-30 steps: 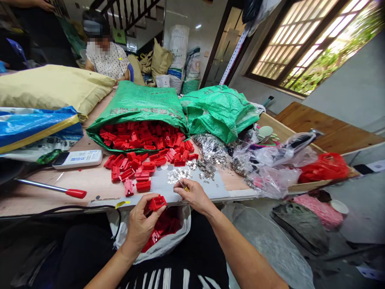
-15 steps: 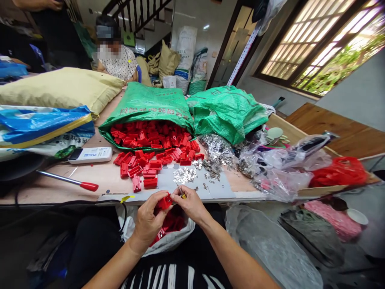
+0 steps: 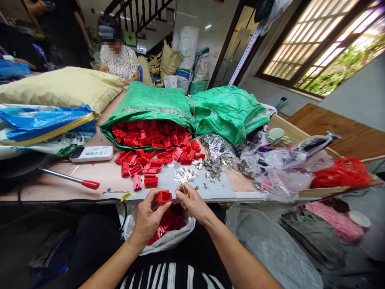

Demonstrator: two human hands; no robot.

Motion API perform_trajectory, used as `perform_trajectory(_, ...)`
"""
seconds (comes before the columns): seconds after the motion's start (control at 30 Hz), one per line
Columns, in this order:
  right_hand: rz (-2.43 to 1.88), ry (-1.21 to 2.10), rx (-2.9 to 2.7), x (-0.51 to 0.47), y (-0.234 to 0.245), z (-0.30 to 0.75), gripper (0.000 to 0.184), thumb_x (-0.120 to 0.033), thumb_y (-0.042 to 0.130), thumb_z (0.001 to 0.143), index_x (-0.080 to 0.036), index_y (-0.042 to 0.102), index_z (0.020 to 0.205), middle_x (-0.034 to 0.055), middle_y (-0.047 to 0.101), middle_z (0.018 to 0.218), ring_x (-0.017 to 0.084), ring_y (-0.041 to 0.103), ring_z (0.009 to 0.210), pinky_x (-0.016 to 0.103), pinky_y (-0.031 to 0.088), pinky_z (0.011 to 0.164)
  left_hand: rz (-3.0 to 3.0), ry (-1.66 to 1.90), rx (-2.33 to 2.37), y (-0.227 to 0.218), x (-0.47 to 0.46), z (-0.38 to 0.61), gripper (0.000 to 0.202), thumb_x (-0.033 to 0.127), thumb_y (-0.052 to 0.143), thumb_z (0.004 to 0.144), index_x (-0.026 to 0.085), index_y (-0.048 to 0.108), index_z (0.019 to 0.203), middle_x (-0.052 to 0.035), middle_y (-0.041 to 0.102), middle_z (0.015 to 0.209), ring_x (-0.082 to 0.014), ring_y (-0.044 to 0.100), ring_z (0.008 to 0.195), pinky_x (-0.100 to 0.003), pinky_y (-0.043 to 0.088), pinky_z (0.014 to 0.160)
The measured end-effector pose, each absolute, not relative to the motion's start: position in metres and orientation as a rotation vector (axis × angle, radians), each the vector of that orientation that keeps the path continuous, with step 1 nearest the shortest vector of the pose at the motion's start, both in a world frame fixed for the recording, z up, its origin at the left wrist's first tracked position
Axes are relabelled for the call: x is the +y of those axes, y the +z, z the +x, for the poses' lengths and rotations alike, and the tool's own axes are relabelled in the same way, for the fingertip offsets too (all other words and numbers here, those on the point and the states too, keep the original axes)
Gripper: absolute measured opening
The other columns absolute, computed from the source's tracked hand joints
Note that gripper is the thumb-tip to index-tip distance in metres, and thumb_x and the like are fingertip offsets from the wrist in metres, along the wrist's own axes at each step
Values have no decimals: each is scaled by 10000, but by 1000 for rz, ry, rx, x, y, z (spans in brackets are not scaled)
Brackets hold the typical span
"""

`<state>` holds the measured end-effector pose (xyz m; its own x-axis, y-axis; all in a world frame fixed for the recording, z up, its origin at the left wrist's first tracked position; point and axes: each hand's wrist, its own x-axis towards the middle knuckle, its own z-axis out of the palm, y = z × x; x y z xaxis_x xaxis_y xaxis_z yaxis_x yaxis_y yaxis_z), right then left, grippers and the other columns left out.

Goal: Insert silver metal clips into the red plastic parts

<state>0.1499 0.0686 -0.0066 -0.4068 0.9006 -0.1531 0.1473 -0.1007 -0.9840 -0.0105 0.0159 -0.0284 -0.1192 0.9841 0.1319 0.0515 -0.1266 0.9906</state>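
My left hand (image 3: 148, 218) is closed on a small red plastic housing (image 3: 164, 196), held just below the table's front edge. My right hand (image 3: 192, 204) pinches a thin tool with a yellow handle (image 3: 184, 190), its fingertips close to the housing. Below both hands a white bag (image 3: 168, 241) on my lap holds several red housings. On the table ahead lie loose red housings (image 3: 144, 170) and a small heap of silver metal pieces (image 3: 185, 174) on a grey sheet (image 3: 210, 190).
A green sack (image 3: 147, 104) spills red housings onto the wooden table (image 3: 54, 186). A second green sack (image 3: 228, 110), clear bags of metal parts (image 3: 270, 168), a remote control (image 3: 92, 153) and a red-handled screwdriver (image 3: 72, 180) lie around. Another person (image 3: 118, 60) sits at the far end.
My left hand brought the red housing up toward my right hand, and the two hands now nearly meet. The view has shifted slightly to the left.
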Motion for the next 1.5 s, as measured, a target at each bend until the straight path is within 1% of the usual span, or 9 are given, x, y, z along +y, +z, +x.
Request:
perform_trajectory(0.1,-1193,1444,-1728,69,-7,157,245,-449,491,893,-209,539,896,-20,482,755,115,434,612,249,366,569,1228,1373,1242,-30,17,-11,320,295,643,795,196,578,1093,-48,709,1017,-182,685,901,-307,544,839)
perform_trajectory(0.17,-1211,1295,-1883,69,-8,161,219,-372,441,927,-217,589,972,14,519,851,147,496,736,282,407,679,1266,1349,1274,-34,19,-13,352,282,627,808,202,567,1145,-51,703,1052,-184,680,928,-307,538,844)
perform_trajectory(0.27,-1249,1063,-2065,70,-11,162,231,-279,432,930,-231,642,1014,43,520,908,181,523,866,321,405,805,1428,1303,1360,-39,24,-18,350,239,600,818,211,591,1167,-61,695,1103,-202,664,997,-329,518,888)
perform_trajectory(0.4,-1302,937,-2172,71,-13,160,186,-215,516,887,-231,641,1024,30,570,839,173,545,800,301,404,757,1693,1269,1447,-42,34,-23,361,154,582,799,225,627,1150,-66,683,1151,-217,628,1081,-360,477,960)
perform_trajectory(0.6,-1269,895,-2228,73,-16,159,76,-160,563,851,-201,613,891,8,635,843,144,562,774,255,395,713,1906,1133,1459,-45,46,-26,388,136,595,786,207,611,1167,-73,697,1128,-219,648,1037,-366,505,919)
perform_trajectory(0.8,-1252,856,-2288,76,-15,159,82,-120,573,832,-188,614,852,4,626,819,129,556,759,233,385,693,1959,1052,1447,-44,52,-32,381,117,637,761,183,627,1135,-77,712,1115,-214,662,1027,-341,511,908)
perform_trajectory(1.07,-1303,832,-2319,77,-14,158,75,-126,574,836,-182,622,818,7,615,806,131,555,754,232,383,687,2001,1062,1419,-45,55,-35,356,147,652,760,192,640,1114,-63,738,1044,-205,693,931,-315,533,822)
perform_trajectory(1.3,-1424,676,-2358,68,-14,145,92,-142,534,861,-181,614,885,39,619,884,162,583,812,260,404,729,1971,1111,1429,-50,55,-33,350,89,590,761,191,648,1092,-56,737,1044,-195,689,923,-313,524,839)
perform_trajectory(1.5,-1289,812,-2271,67,-14,154,133,-175,504,900,-198,608,980,41,618,926,165,577,872,272,416,784,1886,1116,1424,-50,50,-34,321,139,644,745,204,647,1059,-44,728,1015,-191,670,910,-318,506,849)
